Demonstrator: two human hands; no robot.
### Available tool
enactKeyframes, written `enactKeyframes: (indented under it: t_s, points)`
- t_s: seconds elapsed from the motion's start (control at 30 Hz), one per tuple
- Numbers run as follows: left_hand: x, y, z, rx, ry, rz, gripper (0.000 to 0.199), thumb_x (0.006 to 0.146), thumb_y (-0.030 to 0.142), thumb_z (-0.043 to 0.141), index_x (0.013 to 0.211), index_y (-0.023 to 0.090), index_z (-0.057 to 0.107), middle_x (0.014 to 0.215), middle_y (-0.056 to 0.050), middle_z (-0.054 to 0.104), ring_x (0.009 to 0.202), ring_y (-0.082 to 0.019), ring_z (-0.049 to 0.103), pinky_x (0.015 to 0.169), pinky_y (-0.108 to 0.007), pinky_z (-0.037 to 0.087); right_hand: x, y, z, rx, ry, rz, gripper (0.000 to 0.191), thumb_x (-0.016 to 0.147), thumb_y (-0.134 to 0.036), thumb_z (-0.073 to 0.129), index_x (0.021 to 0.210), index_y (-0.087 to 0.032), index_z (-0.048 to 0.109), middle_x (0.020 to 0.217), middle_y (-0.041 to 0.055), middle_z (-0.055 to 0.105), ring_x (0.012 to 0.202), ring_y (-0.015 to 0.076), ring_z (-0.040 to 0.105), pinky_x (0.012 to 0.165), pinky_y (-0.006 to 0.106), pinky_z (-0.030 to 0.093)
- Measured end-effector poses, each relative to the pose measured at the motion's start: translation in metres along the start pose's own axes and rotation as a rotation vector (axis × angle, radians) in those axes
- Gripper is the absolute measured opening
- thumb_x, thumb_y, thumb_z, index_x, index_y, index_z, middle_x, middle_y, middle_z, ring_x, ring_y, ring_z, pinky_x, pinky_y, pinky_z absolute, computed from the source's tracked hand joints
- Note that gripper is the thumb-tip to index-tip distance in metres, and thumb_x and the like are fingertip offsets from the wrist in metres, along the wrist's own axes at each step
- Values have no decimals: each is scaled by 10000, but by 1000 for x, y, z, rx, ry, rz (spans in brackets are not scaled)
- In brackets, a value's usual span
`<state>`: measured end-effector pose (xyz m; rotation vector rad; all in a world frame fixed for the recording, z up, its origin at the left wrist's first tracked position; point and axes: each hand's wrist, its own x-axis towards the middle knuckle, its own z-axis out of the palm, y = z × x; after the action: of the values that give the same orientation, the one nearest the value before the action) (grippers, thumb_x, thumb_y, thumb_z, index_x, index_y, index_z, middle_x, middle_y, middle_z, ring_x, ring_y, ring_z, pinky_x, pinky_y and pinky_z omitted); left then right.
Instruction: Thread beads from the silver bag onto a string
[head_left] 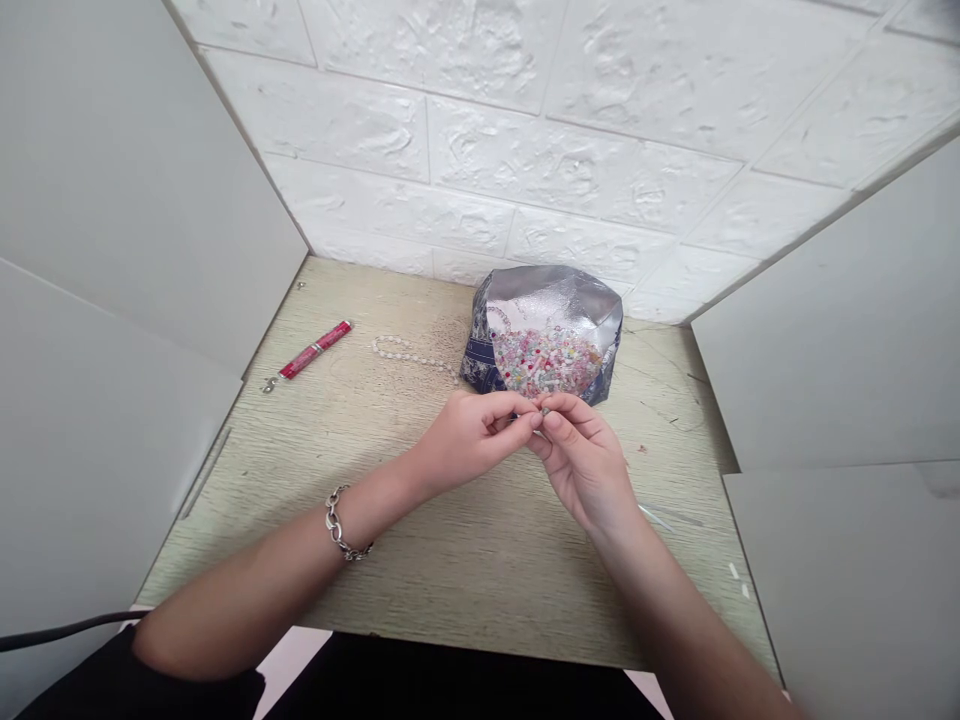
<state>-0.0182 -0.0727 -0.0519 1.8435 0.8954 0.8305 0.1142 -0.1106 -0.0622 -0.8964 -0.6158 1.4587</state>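
Observation:
My left hand [480,432] and my right hand [585,455] meet at the fingertips in front of an open bag [555,290] with a silvery lining. Between the right thumb and forefinger shows a small greyish bead [545,411]. The left thumb and forefinger are pinched beside it, and whatever they hold is too small to make out. Many tiny pink, white, red and clear beads [540,362] lie inside the bag. To its left, a strand of white beads [405,356] curves over the tabletop, its near end running toward the bag and my left hand.
A red cylindrical item [315,350] with metal ends lies at the left of the wooden table [450,560]. Thin threads [667,385] and small white scraps [739,580] are on the right. Grey panels flank both sides; a white brick-patterned wall [480,150] stands behind.

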Motion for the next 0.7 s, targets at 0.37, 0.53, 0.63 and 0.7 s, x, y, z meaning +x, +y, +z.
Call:
enactKeyframes:
  t_s: [0.37, 0.53, 0.63, 0.7]
  points:
    - [0, 1, -1, -2, -4, 3, 216, 788, 295, 477, 761, 154, 638, 557, 6, 542, 459, -71, 404, 425, -183, 315, 0, 1, 1, 122, -25, 73, 136, 631, -199, 704, 734, -195, 617, 767, -30, 637, 713, 64, 604, 683, 175, 535]
    - [0, 0, 0, 6, 2, -11, 218, 780, 303, 488, 750, 157, 646, 537, 10, 533, 441, -68, 390, 412, -183, 307, 0, 1, 0, 149, -39, 92, 123, 642, -187, 697, 740, -198, 622, 769, -34, 643, 719, 56, 607, 682, 152, 529]
    - [0, 0, 0, 11, 1, -11, 223, 779, 303, 487, 743, 151, 646, 523, 12, 522, 434, -65, 380, 405, -181, 297, 0, 1, 0, 156, -39, 93, 124, 640, -180, 698, 739, -200, 626, 772, -38, 643, 718, 52, 605, 673, 141, 527]
    - [0, -1, 0, 10, 0, -7, 227, 780, 302, 483, 733, 147, 644, 517, 13, 515, 431, -62, 372, 402, -177, 292, 0, 1, 1, 159, -39, 92, 126, 633, -177, 704, 732, -198, 628, 768, -39, 642, 715, 50, 603, 667, 133, 525]
